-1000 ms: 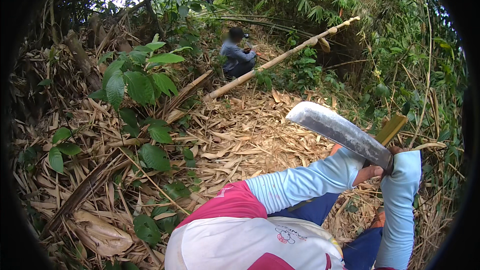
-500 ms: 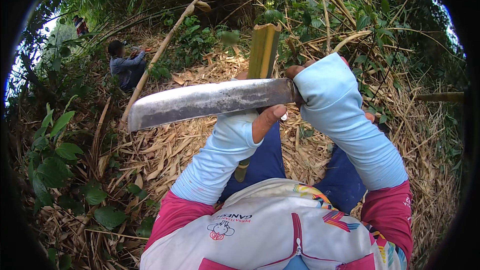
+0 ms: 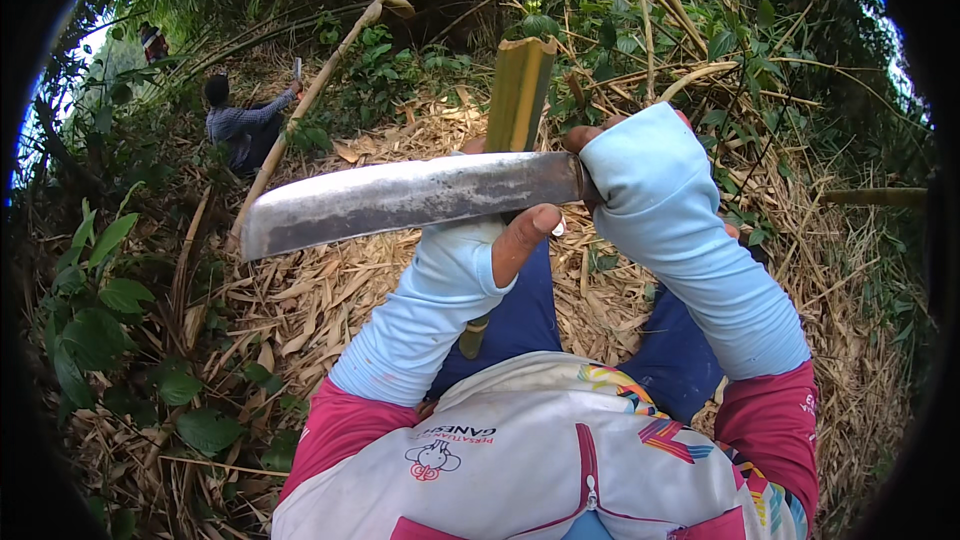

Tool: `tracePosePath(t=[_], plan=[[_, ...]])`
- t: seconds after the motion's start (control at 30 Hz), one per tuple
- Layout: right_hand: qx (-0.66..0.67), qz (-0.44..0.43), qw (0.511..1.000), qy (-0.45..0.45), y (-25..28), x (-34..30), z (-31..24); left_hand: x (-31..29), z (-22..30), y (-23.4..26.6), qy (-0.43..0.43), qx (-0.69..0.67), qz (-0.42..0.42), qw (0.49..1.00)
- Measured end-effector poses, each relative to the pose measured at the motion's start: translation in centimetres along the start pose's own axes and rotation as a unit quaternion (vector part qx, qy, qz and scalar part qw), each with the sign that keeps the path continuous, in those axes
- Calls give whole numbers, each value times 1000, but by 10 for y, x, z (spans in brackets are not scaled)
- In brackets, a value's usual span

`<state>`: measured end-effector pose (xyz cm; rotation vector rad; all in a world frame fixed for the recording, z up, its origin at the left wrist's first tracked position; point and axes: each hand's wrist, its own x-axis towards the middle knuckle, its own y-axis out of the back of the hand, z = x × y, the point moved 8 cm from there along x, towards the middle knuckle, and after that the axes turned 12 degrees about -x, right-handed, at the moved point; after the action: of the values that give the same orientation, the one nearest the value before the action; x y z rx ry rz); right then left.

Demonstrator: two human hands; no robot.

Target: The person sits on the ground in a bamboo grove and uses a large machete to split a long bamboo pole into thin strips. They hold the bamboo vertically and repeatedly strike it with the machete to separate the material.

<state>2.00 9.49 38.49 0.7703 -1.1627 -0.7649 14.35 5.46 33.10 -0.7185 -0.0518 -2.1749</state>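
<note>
A wide-bladed machete (image 3: 410,197) lies across in front of me, its tip pointing left. Its handle is in my right hand (image 3: 600,132), closed, with a light blue sleeve covering much of it. Behind the blade, my left hand (image 3: 518,240) grips a split piece of green-yellow bamboo (image 3: 520,95). The blade hides most of the left fingers; the thumb shows below it. The bamboo stands up past the blade, and its lower end comes out beside my left forearm. Blade and bamboo cross close together; whether they touch I cannot tell.
Dry bamboo leaves (image 3: 330,305) cover the ground. A long bamboo pole (image 3: 335,80) slants across at the left. Beyond it sits a person (image 3: 240,125) holding up a blade-like tool. Leafy plants (image 3: 100,320) grow at near left, and cut stems (image 3: 690,30) tangle at far right.
My hands, the machete and the bamboo keep nearly the same pose, with a slight shift left in view. In the background, the seated person's arm has risen with the tool.
</note>
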Motion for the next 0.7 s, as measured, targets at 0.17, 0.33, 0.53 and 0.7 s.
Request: tracePosePath(t=[0.17,0.33,0.53,0.7], plan=[[6,16,1000,11,1,0,-1,0,2,1,-16,26,-12,999],[11,2,1000,11,0,1,-1,-1,2,0,-19,43,-15,999],[12,14,1000,23,0,1,-2,-1,5,0,-40,69,-21,997],[-10,3,999,33,-2,2,-1,0,4,0,-58,66,-10,996]])
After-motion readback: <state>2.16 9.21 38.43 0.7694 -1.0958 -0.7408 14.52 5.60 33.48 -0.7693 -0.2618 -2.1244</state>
